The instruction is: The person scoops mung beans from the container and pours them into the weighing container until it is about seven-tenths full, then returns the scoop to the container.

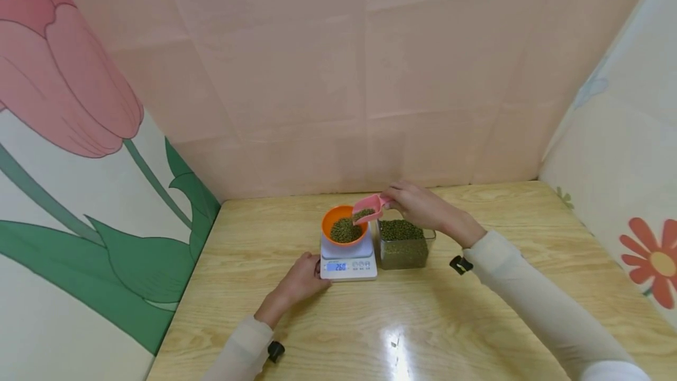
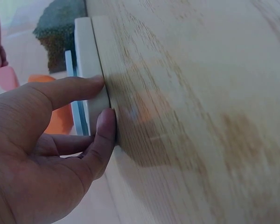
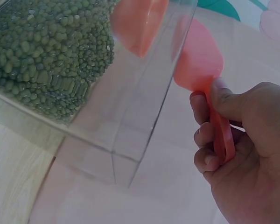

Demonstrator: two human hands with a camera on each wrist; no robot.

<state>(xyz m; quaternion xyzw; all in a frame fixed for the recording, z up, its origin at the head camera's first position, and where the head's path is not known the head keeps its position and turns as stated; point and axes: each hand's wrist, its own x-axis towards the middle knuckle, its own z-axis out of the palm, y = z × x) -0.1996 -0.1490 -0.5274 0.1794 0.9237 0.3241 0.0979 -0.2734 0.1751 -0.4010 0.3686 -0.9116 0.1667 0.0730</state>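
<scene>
A white kitchen scale (image 1: 365, 274) with a lit blue display stands on the table. On it sits an orange bowl (image 1: 329, 218) with green mung beans (image 1: 345, 231) inside. My right hand (image 1: 423, 206) grips the handle of a pink scoop (image 3: 198, 58), whose beans lie toward its lip, tilted over the bowl's right rim. Thumb and fingers of my left hand (image 2: 46, 154) hold the scale's front left corner, low against its edge. To the right of the scale, a clear container (image 1: 404, 256) holds more mung beans (image 3: 46, 56).
The wooden table (image 1: 254, 234) meets a pink covered wall (image 1: 317, 104) just behind the scale. Side walls with painted flowers flank it. The container's handle (image 1: 431, 234) sticks out below my right wrist. A black clip (image 1: 461, 264) hangs at the right sleeve.
</scene>
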